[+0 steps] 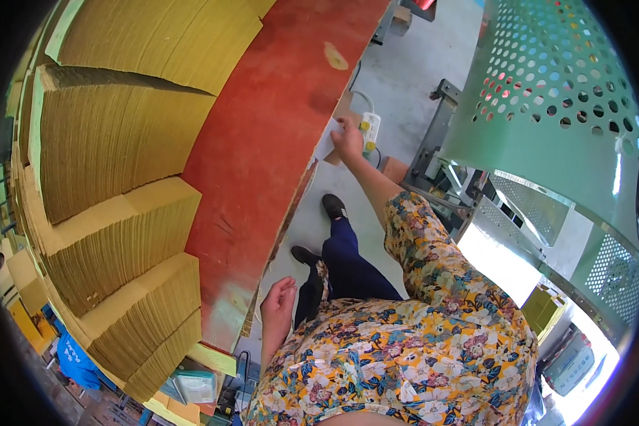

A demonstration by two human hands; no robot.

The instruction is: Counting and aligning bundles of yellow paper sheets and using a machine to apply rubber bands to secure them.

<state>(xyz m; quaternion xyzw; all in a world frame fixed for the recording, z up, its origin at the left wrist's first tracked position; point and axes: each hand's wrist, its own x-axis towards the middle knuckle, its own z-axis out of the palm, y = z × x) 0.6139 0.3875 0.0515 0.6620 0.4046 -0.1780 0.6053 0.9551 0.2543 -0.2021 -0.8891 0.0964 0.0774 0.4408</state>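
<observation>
My right hand (348, 140) reaches forward past the edge of a red-topped table (284, 92), its fingers bent and drawn together. Pieces of brown cardboard (344, 111) show right around it, but whether the fingers grip one I cannot make out. Just right of that hand is a white power strip (370, 128) with yellow plugs or sockets. My left hand (278, 310) hangs low by the near end of the table, close to my body. Its fingers are loosely curled and nothing shows in them.
Tall stacks of yellow-brown cardboard sheets (121, 135) line the table's left side. On the right stands a machine with a perforated green guard (547, 92) and a dark metal frame (437, 135). A blue item (77, 361) lies at lower left. My shoes are on the grey floor (362, 234).
</observation>
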